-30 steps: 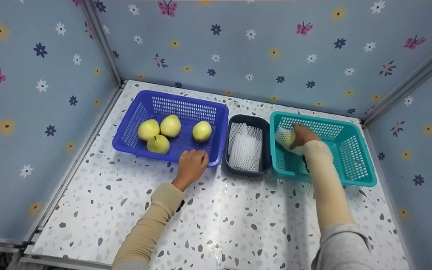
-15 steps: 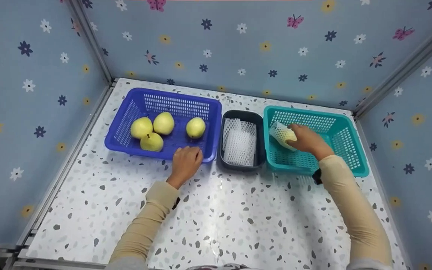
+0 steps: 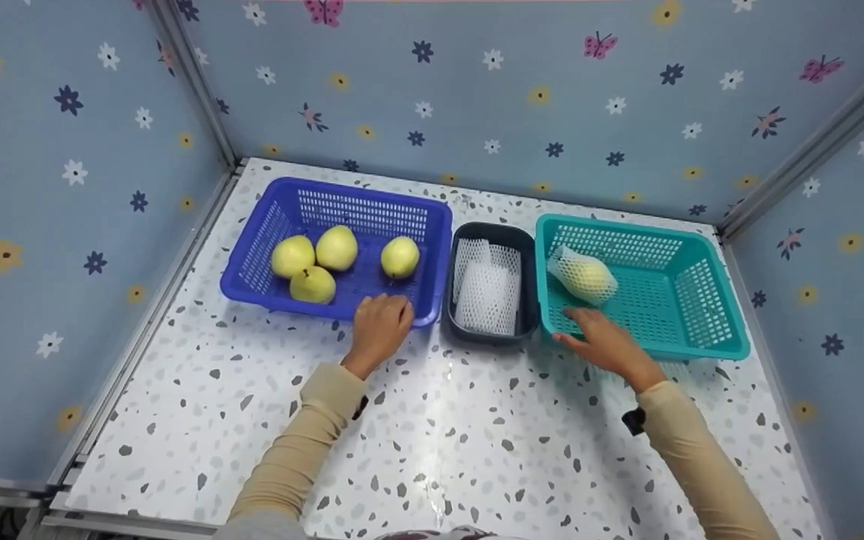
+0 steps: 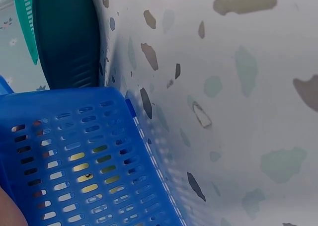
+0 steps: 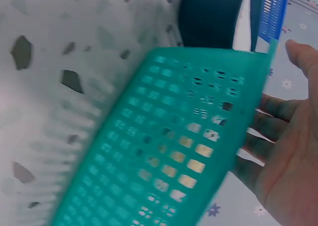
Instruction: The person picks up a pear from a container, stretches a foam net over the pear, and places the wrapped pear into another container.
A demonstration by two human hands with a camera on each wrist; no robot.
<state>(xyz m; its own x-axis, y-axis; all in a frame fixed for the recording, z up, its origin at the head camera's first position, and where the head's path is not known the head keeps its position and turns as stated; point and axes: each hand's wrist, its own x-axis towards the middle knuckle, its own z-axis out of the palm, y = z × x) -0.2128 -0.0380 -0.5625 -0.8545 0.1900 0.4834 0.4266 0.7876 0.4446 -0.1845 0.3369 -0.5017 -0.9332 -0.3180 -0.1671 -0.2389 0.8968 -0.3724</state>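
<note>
In the head view, my left hand (image 3: 381, 330) grips the front rim of the blue basket (image 3: 289, 301), fingers curled over it. Several yellow-green pears (image 3: 337, 248) lie in that basket. My right hand (image 3: 604, 345), holding nothing, is at the front rim of the teal basket (image 3: 709, 349). Its fingers reach over the rim in the right wrist view, loosely spread. Inside the teal basket a pear in a white foam net (image 3: 586, 277) lies on its side near the left wall. The left wrist view shows the blue basket wall (image 4: 74, 104) and little of the hand.
Between the two baskets stands a dark bin (image 3: 496, 337) with white foam net sleeves (image 3: 488, 292). All three sit on a speckled white table (image 3: 402, 450). Flower-patterned panels (image 3: 462, 90) enclose the back and sides.
My right hand has let go of the netted pear, leaving it in the teal basket, and drawn back to the front rim. My left hand has stayed on the blue basket.
</note>
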